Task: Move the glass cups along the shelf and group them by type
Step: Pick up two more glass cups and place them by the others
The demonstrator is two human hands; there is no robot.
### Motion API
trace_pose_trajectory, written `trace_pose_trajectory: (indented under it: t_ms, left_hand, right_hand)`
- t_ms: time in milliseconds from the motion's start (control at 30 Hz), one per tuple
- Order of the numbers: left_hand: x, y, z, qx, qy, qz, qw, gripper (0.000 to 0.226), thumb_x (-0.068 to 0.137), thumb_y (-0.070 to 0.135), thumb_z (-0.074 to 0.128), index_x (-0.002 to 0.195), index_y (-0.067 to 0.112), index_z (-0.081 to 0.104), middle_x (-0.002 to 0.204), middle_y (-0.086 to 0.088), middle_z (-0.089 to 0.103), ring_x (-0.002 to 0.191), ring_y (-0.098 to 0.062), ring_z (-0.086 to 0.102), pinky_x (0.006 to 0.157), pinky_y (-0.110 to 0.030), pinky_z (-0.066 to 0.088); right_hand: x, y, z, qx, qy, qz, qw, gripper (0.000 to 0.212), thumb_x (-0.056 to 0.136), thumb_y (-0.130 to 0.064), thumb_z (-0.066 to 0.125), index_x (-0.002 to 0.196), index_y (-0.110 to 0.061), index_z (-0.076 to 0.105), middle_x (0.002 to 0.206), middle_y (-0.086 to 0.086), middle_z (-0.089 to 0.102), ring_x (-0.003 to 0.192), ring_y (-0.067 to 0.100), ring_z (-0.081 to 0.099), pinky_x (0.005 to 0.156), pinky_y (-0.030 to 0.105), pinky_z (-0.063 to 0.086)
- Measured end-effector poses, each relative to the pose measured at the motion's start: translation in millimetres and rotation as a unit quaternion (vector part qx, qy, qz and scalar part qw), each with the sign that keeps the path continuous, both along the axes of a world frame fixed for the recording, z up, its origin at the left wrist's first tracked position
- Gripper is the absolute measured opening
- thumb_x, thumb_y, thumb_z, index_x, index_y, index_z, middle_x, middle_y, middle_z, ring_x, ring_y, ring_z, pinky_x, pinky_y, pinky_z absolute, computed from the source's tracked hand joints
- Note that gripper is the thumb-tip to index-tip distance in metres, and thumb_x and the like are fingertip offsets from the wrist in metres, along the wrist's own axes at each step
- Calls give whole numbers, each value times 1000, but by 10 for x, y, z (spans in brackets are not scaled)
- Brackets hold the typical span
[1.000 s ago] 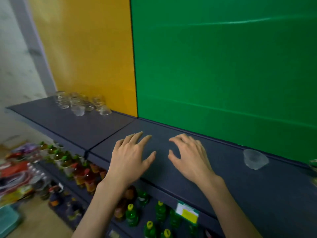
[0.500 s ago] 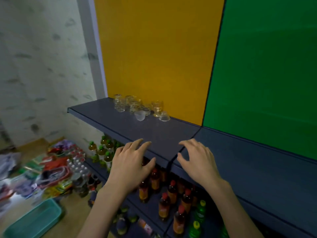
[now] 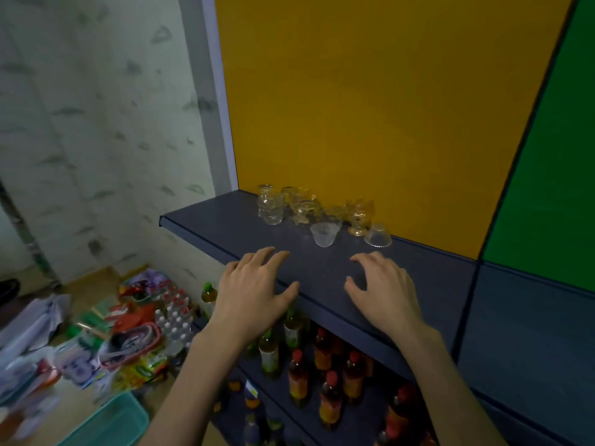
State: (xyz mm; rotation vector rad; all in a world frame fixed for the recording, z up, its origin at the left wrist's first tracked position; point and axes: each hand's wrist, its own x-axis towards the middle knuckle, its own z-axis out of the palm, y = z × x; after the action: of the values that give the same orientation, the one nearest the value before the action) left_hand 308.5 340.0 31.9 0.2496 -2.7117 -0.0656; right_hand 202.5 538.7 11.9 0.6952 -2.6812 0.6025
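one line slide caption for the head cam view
Both empty hands, left hand and right hand, hover over the dark shelf near clustered glass cups before a yellow panel.

No text, brand or number can be read here. The bottles (image 3: 328, 378) under the shelf (image 3: 325, 268), below both grips, carry labels, but their print is too small and blurred.

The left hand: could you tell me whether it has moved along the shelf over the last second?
Yes. The left hand has travelled left along the shelf, from the green-backed section to the yellow one, nearer the glass cups.
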Motion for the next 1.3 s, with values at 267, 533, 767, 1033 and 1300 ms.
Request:
trace_pose_trajectory:
  t_ms: [267,533,767,1033,1300]
  left_hand:
    - [-1111,-868,279,-15,8,-22,1000,61,95,61,44,148,32,41,151,4,48,135,-22,47,105,-42,40]
    - [-2045,-1214,150,19,-29,-102,994,56,94,53,52,144,28,46,145,2,51,129,-25,50,100,-42,44]
    - [-2704,-1371,-28,56,-56,-182,980,64,92,51,57,148,27,37,143,-3,48,130,-26,49,99,-44,46]
    - [-3224,-1464,-226,70,-83,-254,961,70,90,57,56,150,32,32,149,-1,40,134,-27,46,98,-45,47]
    - [-3327,-1519,-232,59,-124,-277,951,89,77,67,69,149,36,27,138,-3,42,125,-32,54,93,-45,48]
  right_hand:
    - [-799,-785,121,-22,7,-49,999,47,93,-43,57,136,-23,52,129,0,58,118,21,55,93,39,45]
    - [-1246,-1171,36,8,-16,-104,994,61,86,-50,62,140,-25,48,130,-1,57,120,21,54,94,39,44]
    - [-1402,-1406,-66,6,-40,-185,982,67,80,-57,64,136,-25,46,132,0,56,121,22,53,91,38,45]
    - [-1529,-1589,-170,11,-76,-262,962,88,76,-69,62,147,-25,35,139,-1,53,128,23,49,94,36,44]
    - [-1569,-1710,-201,-35,-104,-274,955,83,72,-60,70,143,-30,40,140,-6,53,129,21,46,89,37,44]
